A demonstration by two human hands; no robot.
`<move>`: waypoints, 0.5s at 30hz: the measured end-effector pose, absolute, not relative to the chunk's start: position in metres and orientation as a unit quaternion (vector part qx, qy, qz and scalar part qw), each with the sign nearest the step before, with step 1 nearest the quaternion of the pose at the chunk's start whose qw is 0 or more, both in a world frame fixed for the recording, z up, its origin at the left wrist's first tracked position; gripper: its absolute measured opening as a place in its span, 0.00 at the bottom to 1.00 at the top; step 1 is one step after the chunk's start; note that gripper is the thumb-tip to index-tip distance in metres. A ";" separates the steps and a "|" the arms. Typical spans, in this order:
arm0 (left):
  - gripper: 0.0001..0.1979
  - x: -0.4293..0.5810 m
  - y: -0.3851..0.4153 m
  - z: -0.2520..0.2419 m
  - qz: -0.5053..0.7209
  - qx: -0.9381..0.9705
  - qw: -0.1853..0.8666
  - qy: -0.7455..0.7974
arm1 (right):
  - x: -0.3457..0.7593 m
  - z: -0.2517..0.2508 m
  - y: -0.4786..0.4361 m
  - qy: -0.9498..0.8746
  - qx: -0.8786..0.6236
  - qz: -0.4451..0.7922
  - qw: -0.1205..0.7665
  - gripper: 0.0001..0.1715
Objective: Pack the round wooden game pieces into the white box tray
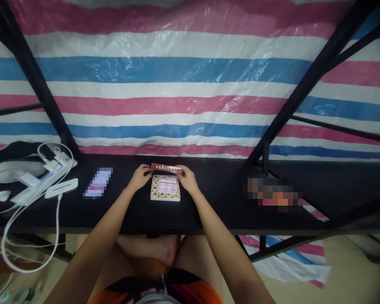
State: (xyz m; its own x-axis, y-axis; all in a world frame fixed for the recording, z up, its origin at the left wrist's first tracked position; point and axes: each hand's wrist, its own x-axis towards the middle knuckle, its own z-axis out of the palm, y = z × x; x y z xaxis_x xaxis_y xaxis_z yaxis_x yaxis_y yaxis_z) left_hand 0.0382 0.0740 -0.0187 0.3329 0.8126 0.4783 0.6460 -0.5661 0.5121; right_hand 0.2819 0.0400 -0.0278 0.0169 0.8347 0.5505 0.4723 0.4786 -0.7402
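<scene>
A small white box (165,199) of Chinese chess pieces (156,188) sits on the black desk in front of me. Over part of the round pieces lies a folded paper board (167,186) with red lines. Just above the box's far edge, the reddish-brown box lid (166,168) is held up and tilted. My left hand (141,175) grips its left end, and my right hand (186,177) grips its right end. The fingers of both hands are closed on the lid's edges and partly hidden behind it.
Left on the black desk (221,190) lies a blurred phone (98,183). Beyond it are a white charging pad (61,188), a power strip (44,181) and looping cables. At right lies a pixelated dark and orange item (274,195). Black metal posts and a striped plastic sheet (164,69) stand behind.
</scene>
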 end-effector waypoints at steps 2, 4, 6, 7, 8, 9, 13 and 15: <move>0.13 0.032 0.075 -0.018 0.351 0.794 0.193 0.457 | 0.285 -0.035 0.039 -0.691 -0.467 0.192 0.517 0.17; 0.17 0.029 0.075 -0.017 0.340 0.783 0.233 0.466 | 0.287 -0.041 0.038 -0.684 -0.473 0.213 0.513 0.16; 0.23 0.030 0.073 -0.015 0.336 0.772 0.237 0.484 | 0.286 -0.043 0.037 -0.684 -0.484 0.219 0.500 0.17; 0.24 0.032 0.073 -0.015 0.334 0.770 0.233 0.492 | 0.285 -0.043 0.035 -0.684 -0.491 0.217 0.494 0.17; 0.24 0.033 0.072 -0.014 0.336 0.769 0.226 0.495 | 0.284 -0.041 0.034 -0.685 -0.496 0.214 0.488 0.17; 0.23 0.035 0.072 -0.014 0.341 0.770 0.225 0.491 | 0.282 -0.039 0.032 -0.683 -0.505 0.210 0.484 0.16; 0.23 0.035 0.070 -0.010 0.305 0.790 0.290 0.446 | 0.273 -0.031 0.027 -0.668 -0.543 0.195 0.470 0.12; 0.31 0.033 0.068 -0.007 0.256 0.805 0.333 0.418 | 0.270 -0.029 0.025 -0.673 -0.550 0.184 0.460 0.10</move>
State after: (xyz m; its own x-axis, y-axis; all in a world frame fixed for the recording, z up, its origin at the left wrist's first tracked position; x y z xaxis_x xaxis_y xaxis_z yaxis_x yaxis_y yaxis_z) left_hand 0.0328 0.0684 -0.0066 0.5189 0.8442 0.1342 0.5027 -0.4283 0.7509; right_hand 0.2703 0.0250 -0.0285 0.0275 0.9089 0.4161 0.5710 0.3274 -0.7529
